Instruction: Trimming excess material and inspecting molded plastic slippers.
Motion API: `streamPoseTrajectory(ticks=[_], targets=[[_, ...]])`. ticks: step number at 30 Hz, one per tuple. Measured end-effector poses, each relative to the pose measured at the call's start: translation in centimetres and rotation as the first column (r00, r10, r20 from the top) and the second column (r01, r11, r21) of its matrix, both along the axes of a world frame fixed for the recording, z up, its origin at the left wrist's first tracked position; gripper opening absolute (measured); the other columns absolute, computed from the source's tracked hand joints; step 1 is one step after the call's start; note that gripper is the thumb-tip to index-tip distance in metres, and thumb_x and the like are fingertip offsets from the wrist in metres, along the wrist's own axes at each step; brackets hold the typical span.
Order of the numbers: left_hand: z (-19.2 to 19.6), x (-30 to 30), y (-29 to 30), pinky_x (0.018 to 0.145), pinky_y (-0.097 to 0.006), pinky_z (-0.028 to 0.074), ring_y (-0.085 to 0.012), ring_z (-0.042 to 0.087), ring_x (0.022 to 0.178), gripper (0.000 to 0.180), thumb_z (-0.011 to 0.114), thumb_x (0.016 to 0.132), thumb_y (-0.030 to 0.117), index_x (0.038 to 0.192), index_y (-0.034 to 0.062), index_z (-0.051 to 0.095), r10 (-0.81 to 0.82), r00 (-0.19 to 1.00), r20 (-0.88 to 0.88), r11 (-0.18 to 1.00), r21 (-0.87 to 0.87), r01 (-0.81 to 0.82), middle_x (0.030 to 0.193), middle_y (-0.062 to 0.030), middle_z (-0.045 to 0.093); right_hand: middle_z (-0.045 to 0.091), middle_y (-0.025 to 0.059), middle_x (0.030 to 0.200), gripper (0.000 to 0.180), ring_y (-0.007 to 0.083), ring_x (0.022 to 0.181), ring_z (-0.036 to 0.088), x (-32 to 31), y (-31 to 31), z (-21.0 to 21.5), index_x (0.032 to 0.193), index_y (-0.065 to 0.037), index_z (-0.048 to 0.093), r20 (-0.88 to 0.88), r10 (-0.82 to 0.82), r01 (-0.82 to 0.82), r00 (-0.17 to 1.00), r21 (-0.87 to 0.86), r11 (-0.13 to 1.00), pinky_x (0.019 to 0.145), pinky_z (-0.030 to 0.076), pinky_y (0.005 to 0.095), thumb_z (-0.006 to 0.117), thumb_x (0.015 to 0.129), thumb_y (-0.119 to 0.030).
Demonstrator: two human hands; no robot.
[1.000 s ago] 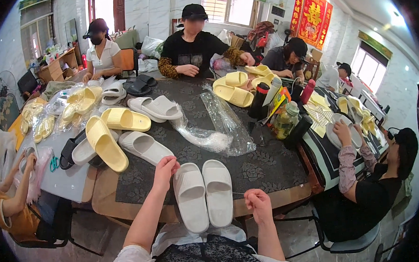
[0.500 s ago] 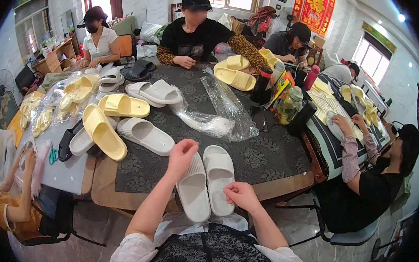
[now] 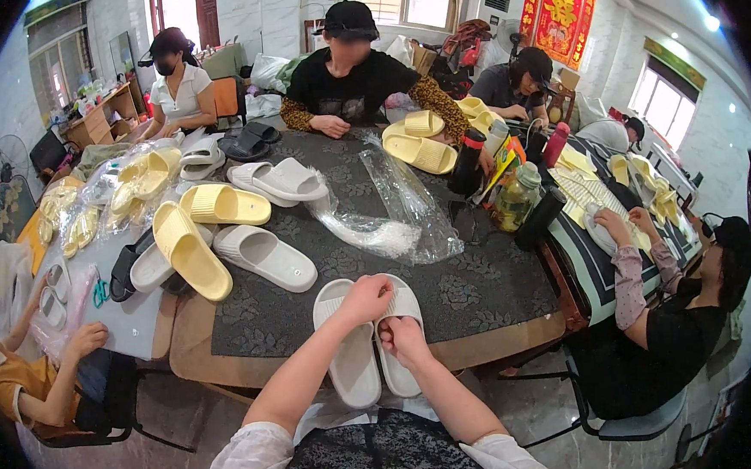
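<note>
A pair of light grey slide slippers lies side by side at the table's near edge, toes pointing away from me. My left hand (image 3: 367,299) is over the ribbed straps where the left slipper (image 3: 349,363) and the right slipper (image 3: 399,373) meet, its fingers curled in. My right hand (image 3: 402,338) is at the foot opening of the right slipper, fingers bent together just below the strap. Anything small pinched in either hand is hidden. Beyond them lie a bundle of thin clear-white plastic strands (image 3: 380,238) and a clear plastic bag (image 3: 421,202).
Yellow slides (image 3: 189,250) and grey slides (image 3: 269,256) cover the table's left. Bottles, including a jar of green liquid (image 3: 518,196), stand at the right. Several co-workers sit around, one opposite me, one with a hand (image 3: 87,340) at the left table.
Both my hands have come together over the straps, the left moving right and down, the right moving up. The co-worker's hand at the left has moved away from the small grey slippers.
</note>
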State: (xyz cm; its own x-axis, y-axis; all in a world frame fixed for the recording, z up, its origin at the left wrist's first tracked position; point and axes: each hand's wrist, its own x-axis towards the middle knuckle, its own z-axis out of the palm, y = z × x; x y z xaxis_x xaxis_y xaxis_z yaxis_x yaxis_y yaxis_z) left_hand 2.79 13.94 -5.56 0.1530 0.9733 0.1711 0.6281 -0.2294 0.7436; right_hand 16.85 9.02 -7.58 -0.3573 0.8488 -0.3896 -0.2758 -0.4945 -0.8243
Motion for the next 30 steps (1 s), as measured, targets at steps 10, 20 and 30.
streamPoseTrajectory(ticks=[10, 20, 30], targets=[[-0.5, -0.7, 0.3, 0.076, -0.035, 0.048, -0.023, 0.062, 0.083, 0.023, 0.059, 0.086, 0.026, 0.096, 0.0051, 0.061, -0.132, 0.988, 0.081, 0.977, -0.16, 0.143, 0.088, -0.0092, 0.065, 0.047, 0.0009, 0.069, 0.01, 0.0101, 0.055, 0.042, -0.6, -2.4, 0.4, 0.083, -0.004, 0.051, -0.087, -0.167, 0.163, 0.982, -0.049, 0.985, 0.043, 0.032, 0.0254, 0.048, 0.092, -0.007], [-1.6, -0.8, -0.3, 0.065, -0.033, 0.048, -0.0188, 0.06, 0.068, 0.014, 0.062, 0.083, 0.017, 0.088, 0.0034, 0.062, 0.094, 0.937, 0.336, 0.995, -0.014, -0.095, 0.076, -0.0089, 0.064, 0.059, 0.0085, 0.091, 0.011, 0.0153, 0.076, 0.058, 0.4, -3.5, -0.5, 0.1, 0.0, 0.055, -0.221, -0.148, 0.157, 0.964, 0.023, 0.987, 0.063, 0.048, 0.0275, 0.05, 0.091, -0.005], [-1.9, -1.8, 0.0, 0.075, -0.024, 0.047, -0.0087, 0.058, 0.078, 0.01, 0.061, 0.089, 0.01, 0.096, 0.0027, 0.063, 0.195, 0.468, 0.862, 0.968, -0.093, -0.233, 0.084, 0.0001, 0.063, 0.063, 0.0154, 0.11, 0.045, 0.0219, 0.088, 0.065, 4.7, -5.2, 4.4, 0.116, -0.003, 0.062, 0.705, -0.031, -0.508, 0.708, 0.539, 0.672, 0.078, 0.052, 0.0325, 0.071, 0.082, -0.031]])
